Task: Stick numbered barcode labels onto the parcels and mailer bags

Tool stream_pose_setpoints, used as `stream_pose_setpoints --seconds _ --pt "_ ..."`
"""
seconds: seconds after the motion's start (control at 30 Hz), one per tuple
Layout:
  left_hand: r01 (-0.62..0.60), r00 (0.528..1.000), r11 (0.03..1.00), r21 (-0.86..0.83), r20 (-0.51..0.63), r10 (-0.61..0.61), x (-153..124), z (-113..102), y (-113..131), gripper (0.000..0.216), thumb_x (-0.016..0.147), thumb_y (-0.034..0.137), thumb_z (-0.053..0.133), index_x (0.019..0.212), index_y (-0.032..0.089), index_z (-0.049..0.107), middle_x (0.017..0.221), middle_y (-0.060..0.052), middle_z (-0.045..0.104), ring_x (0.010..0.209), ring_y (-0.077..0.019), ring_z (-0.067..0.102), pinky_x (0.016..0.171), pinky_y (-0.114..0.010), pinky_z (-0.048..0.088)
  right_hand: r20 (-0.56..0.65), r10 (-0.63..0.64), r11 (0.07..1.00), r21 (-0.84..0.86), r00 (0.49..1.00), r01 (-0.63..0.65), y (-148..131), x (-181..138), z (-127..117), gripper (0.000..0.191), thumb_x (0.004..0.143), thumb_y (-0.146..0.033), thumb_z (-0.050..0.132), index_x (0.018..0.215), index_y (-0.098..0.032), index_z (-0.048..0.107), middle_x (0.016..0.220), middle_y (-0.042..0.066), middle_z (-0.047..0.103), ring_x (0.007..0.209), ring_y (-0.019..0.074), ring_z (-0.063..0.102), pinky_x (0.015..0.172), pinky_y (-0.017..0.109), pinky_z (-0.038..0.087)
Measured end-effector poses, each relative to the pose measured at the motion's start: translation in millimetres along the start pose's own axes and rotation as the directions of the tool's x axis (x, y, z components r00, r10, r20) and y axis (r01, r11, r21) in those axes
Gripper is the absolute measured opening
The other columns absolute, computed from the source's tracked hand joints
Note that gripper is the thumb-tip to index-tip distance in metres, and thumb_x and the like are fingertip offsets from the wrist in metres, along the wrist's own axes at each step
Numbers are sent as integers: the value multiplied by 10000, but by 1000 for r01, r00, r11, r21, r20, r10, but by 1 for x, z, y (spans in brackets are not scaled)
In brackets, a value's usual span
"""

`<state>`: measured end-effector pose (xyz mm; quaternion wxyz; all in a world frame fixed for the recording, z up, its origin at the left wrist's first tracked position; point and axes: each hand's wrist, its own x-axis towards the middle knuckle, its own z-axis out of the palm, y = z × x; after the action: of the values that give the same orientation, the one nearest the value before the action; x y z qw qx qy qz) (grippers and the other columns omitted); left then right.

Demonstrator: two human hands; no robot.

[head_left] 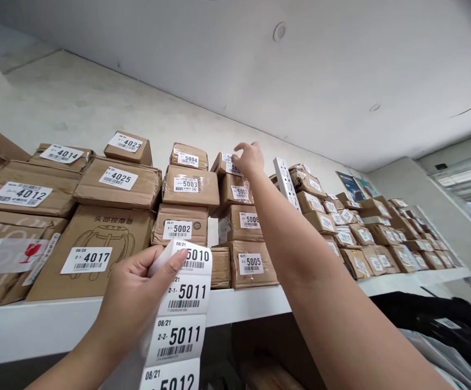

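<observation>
My left hand (137,292) is closed around a strip of white barcode labels (184,292). Its thumb presses on the label reading 5010, and labels 5011 and 5012 hang below. High up, my right hand (251,158) is at the upper carton (220,163) of a stack, with thumb and index finger apart beside white labels (227,158) on its face. My hand partly covers those numbers; only the first digits read clearly. Under that carton sit boxes labelled 5007 (241,190), 5006 (249,219) and 5005 (251,263).
A white shelf (243,303) carries several stacks of labelled cartons, including 5003 (188,187) to the left and 4017 (89,261) farther left. A white power strip (286,184) stands upright right of my right hand. Dark bundled material (434,319) lies below the shelf at right.
</observation>
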<state>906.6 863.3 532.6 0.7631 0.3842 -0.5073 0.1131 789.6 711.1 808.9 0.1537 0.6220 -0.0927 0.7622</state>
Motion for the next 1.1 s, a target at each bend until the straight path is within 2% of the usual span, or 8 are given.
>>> stream_pose_setpoints --seconds 0.3,0.37,0.47,0.6,0.73,0.83,1.0,1.1 --pt "-80 995 996 -40 59 82 2 15 -9 479 691 538 645 514 189 369 493 74 392 474 -72 359 424 -166 339 65 -136 991 20 989 135 -18 -47 -29 364 852 -195 539 1216 -185 557 1325 137 492 1179 287 467 961 462 411" --pt "-121 990 993 -3 69 121 -4 22 -13 478 716 550 610 519 192 363 495 75 372 481 -74 347 426 -164 333 127 -312 902 351 942 252 -24 -98 -55 303 895 -293 500 1170 -202 590 1217 109 580 1038 224 562 842 393 494" --pt "-143 988 988 58 69 139 -20 39 -23 468 748 556 562 522 199 361 488 74 355 476 -79 332 422 -167 324 582 -361 725 666 729 -173 -19 -187 -96 269 887 -372 494 1046 -227 655 887 51 679 774 160 628 578 272 512" --pt "-61 981 991 118 188 39 -51 73 -44 391 712 544 602 563 207 470 501 57 457 490 -101 424 446 -185 373 554 -20 579 685 832 -442 11 -281 -127 100 770 -286 656 823 -205 684 740 9 640 654 115 568 557 235 455" --pt "179 912 983 28 370 -176 -81 108 -60 373 654 522 668 878 231 603 720 15 650 682 -163 596 625 -235 487 554 247 442 666 795 -601 41 -321 -139 117 691 -269 733 753 -197 663 659 -16 621 577 86 526 538 209 414" --pt "287 901 957 36 330 -282 -94 126 -63 370 686 551 628 618 205 515 481 66 504 461 -97 450 445 -185 374 544 351 351 678 762 -646 57 -330 -146 146 681 -293 742 691 -187 641 619 -21 611 556 85 520 531 208 411" --pt "425 864 890 -167 368 -343 -99 144 -71 545 564 421 782 1024 227 563 878 -17 699 808 -181 642 675 -243 510 515 337 445 650 788 -615 75 -336 -157 111 743 -293 682 717 -194 638 635 -13 601 573 102 521 538 226 408" --pt "460 845 861 -215 404 -350 -103 152 -83 391 642 480 720 872 196 581 647 31 643 571 -115 573 526 -195 465 444 293 593 611 847 -525 79 -342 -157 95 768 -267 646 705 -198 630 705 6 584 652 132 540 551 242 412"
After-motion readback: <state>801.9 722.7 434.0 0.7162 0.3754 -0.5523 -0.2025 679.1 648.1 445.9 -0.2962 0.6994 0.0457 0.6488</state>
